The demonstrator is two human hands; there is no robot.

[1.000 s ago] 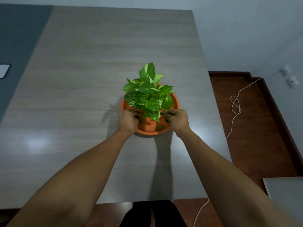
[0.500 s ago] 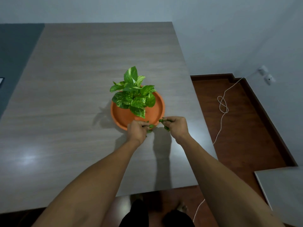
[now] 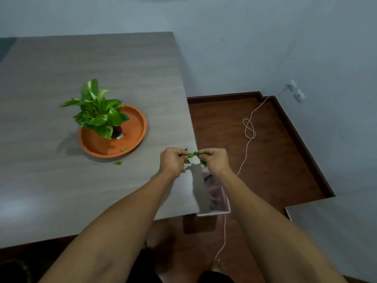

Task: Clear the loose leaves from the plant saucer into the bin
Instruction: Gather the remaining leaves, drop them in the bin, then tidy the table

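An orange plant saucer sits on the grey table with a small green pothos plant standing in it. One loose leaf lies in the saucer near its front rim, and another fallen leaf lies on the table just in front of it. My left hand and my right hand are both closed on a bunch of green leaves, close together over the table's right edge. Below them stands a bin, partly hidden by the table and my right arm.
A white cable loops across the brown wooden floor to wall sockets on the right. A second grey surface fills the lower right corner. A dark table leg stands beside the bin.
Both hands have left the saucer with leaves in them and moved right, to the table's edge above the bin. My view has turned right, bringing the bin into sight.
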